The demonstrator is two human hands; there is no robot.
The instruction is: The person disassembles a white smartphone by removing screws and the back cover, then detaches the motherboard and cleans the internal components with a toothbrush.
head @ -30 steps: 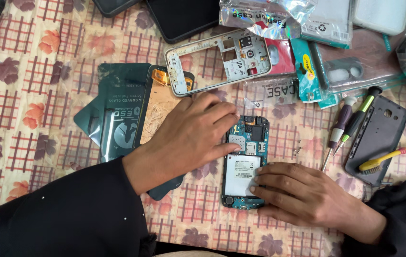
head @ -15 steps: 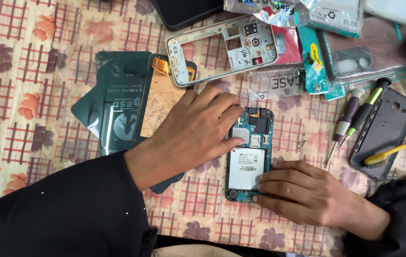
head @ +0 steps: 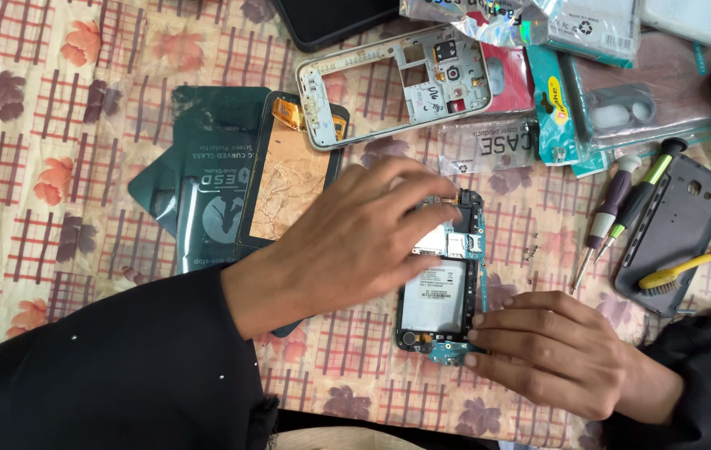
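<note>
1. The left hand (head: 364,237) lies palm-down over the upper half of an opened phone (head: 441,279), its fingers spread flat across the exposed circuit board; it presses on the phone rather than closing round it.
2. The right hand (head: 551,350) rests at the phone's lower right corner, fingertips (head: 476,321) touching the lower edge and side; the fingers are nearly straight, bracing the phone and not curled about anything.
3. The opened phone lies flat on the patterned tablecloth (head: 55,175), near the middle of the surface and toward its front edge, its long side running front to back, a pale battery panel showing in the middle.
4. Just left of the left hand lies a dark display frame (head: 289,179) with a tan inner face, resting on a dark green packet (head: 205,183).
5. Toward the back edge sits a grey mid-frame (head: 397,83) with cut-outs, tilted, its left end overlapping the display frame.
6. To the right, two screwdrivers (head: 622,208) lie side by side, touching a dark back cover (head: 680,221).
7. A pink and yellow toothbrush (head: 689,271) lies across that cover's lower end.
8. Clear and coloured accessory packets (head: 589,100) crowd the back right corner.
</note>
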